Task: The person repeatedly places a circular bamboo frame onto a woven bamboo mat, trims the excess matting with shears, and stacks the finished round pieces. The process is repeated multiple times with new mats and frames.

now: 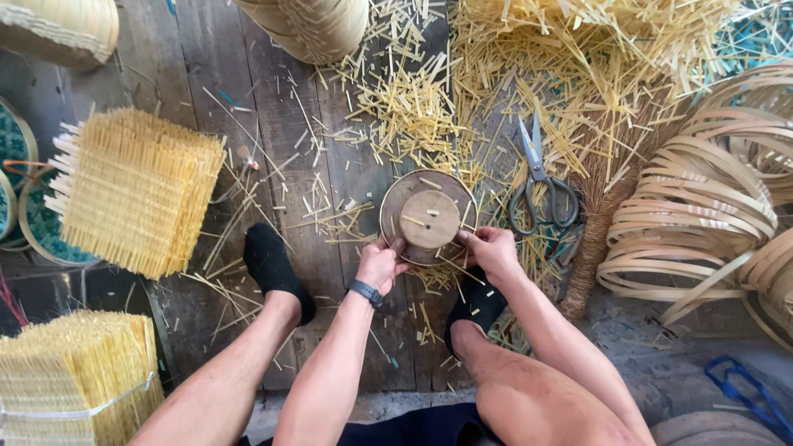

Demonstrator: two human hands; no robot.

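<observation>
A round wooden form (pixel 427 216), a brown disc with a smaller pale disc on top, lies on the plank floor between my feet. My left hand (pixel 380 263) grips its near-left rim, a black band on that wrist. My right hand (pixel 491 250) holds the near-right rim with fingers curled over it. A few bamboo slivers lie across the form. Both hands stay closed on the rim.
Scissors (pixel 541 188) lie right of the form among scattered bamboo offcuts. A stack of woven square mats (pixel 136 190) sits left, another stack (pixel 78 376) nearer. Coiled bamboo hoops (pixel 694 223) pile at right. A woven basket (pixel 310 25) stands ahead. My socked feet (pixel 273 264) flank the form.
</observation>
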